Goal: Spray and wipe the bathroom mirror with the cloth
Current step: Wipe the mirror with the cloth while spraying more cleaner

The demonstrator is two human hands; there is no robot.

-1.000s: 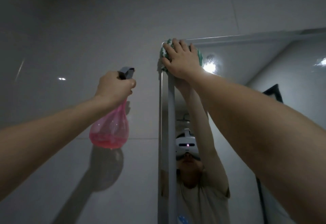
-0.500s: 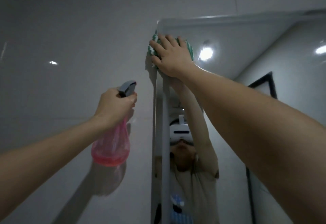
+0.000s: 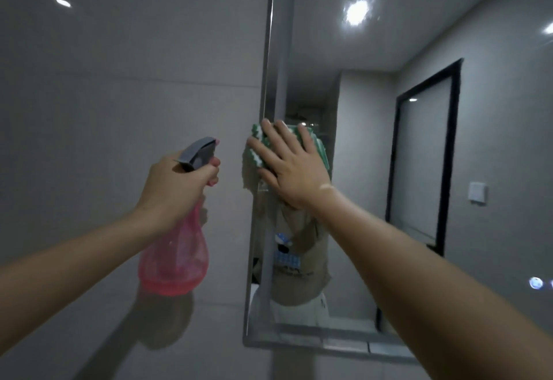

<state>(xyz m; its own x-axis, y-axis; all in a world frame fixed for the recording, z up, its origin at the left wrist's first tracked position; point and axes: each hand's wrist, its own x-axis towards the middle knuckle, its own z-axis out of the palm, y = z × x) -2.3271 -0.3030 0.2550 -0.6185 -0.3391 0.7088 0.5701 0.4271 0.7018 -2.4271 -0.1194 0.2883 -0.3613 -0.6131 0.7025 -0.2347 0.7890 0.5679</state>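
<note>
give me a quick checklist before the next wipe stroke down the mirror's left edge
1. Cloth flat against mirror under right hand: ok.
2. Right hand's fingers spread over cloth: ok.
3. Cloth on the mirror's left edge: ok.
4. Spray bottle gripped by left hand, clear of the glass: ok.
5. Liquid left in bottle: ok.
6. Glass wet enough ahead of the cloth: cannot tell.

Green-white cloth [image 3: 256, 152], pink bottle [image 3: 175, 257]

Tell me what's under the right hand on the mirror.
A green and white cloth, pressed flat by the right hand against the mirror at its left edge. The hand covers most of the cloth and the glass behind it.
</note>
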